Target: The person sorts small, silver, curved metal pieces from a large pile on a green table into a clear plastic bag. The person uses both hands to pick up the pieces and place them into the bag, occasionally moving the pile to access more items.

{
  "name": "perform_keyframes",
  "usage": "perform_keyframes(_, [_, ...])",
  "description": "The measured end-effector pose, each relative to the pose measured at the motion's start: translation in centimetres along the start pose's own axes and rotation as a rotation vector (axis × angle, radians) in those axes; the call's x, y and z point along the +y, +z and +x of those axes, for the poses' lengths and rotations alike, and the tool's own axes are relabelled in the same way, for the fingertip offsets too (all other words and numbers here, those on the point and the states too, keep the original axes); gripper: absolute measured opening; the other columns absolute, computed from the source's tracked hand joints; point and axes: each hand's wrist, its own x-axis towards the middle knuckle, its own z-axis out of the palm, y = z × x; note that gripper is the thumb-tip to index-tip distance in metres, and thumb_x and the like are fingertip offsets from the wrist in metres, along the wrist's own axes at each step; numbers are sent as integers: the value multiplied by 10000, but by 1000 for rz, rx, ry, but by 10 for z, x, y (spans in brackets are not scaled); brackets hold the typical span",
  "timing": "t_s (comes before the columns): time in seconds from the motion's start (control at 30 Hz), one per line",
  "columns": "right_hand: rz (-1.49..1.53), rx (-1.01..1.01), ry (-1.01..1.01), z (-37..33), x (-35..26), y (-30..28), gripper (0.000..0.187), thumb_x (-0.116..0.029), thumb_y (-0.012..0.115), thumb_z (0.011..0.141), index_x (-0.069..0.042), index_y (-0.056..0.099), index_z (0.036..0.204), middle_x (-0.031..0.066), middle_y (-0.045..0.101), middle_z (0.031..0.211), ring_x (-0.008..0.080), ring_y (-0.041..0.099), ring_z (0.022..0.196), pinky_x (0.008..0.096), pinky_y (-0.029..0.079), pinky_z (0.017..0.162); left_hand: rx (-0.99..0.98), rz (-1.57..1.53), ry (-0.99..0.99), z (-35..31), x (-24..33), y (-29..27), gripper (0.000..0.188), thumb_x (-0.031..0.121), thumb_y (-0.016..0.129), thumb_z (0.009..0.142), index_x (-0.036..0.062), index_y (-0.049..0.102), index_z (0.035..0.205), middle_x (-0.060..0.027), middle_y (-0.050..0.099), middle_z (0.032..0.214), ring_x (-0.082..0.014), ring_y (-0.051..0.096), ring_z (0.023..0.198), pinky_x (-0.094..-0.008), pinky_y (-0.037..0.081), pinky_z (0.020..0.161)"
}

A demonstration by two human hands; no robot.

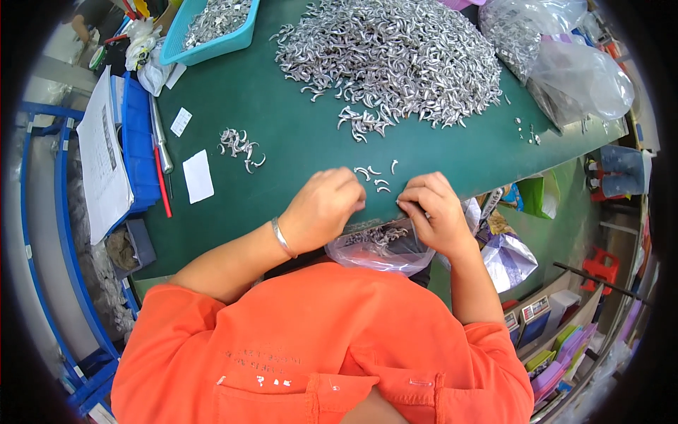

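My left hand (323, 210), with a metal bangle (284, 239) at the wrist, hovers by the near edge of the green table (282, 148). Its fingers are curled together, and whatever they hold is hidden. Thumb and fingertips of my right hand (436, 214) are pinched on a tiny silvery piece, mostly covered. Several small curved metal pieces (382, 182) lie loose between the hands. Below them, at my lap, a clear plastic bag (385, 260) stands open with similar pieces inside. A big heap of curved metal pieces (395, 56) covers the far middle of the table.
A small cluster of curved pieces (239, 146) lies to the left, near a white paper slip (198, 177). Beyond are a red pen (163, 182), a blue tray (141, 141) with papers, and a turquoise basket (205, 46). Filled plastic bags (579, 78) sit far right.
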Motion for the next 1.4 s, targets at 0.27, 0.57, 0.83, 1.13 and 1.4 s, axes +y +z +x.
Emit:
perform_keyframes(0.27, [-61,39,-85,13,-16,11,224,-18,737,788,-51,693,1005,85,638,944,314,600,863,398,494,804,210,61,-62,-1,15,12,286,14,756,789,34,631,1045,-146,597,1034,-345,606,990,-423,499,855])
perform_keyframes(0.57, [-24,-50,-117,9,-9,3,200,40,647,789,-27,697,970,138,639,994,358,600,932,418,490,846,157,-28,-134,-12,10,13,346,-10,737,796,9,620,1120,-158,562,1109,-361,604,932,-426,512,856])
perform_keyframes(0.83, [-71,-68,-52,2,-10,20,368,108,566,749,-4,695,1075,166,617,1069,386,581,1006,434,496,888,58,123,42,-9,2,24,208,11,672,810,15,635,1015,-164,598,1046,-368,618,914,-428,527,795])
perform_keyframes(1.13, [-155,-24,-61,21,-10,7,359,110,560,741,11,700,1056,197,655,1107,397,606,1052,454,499,945,78,29,100,6,2,5,210,-10,642,813,27,634,1020,-155,605,962,-367,602,895,-442,509,825])
perform_keyframes(1.4, [-111,2,-91,59,15,22,400,102,563,782,-1,686,1148,149,666,1223,373,598,1142,444,479,996,137,109,11,30,-41,-2,327,-39,693,803,1,630,1121,-177,586,1114,-381,579,1039,-438,486,911])
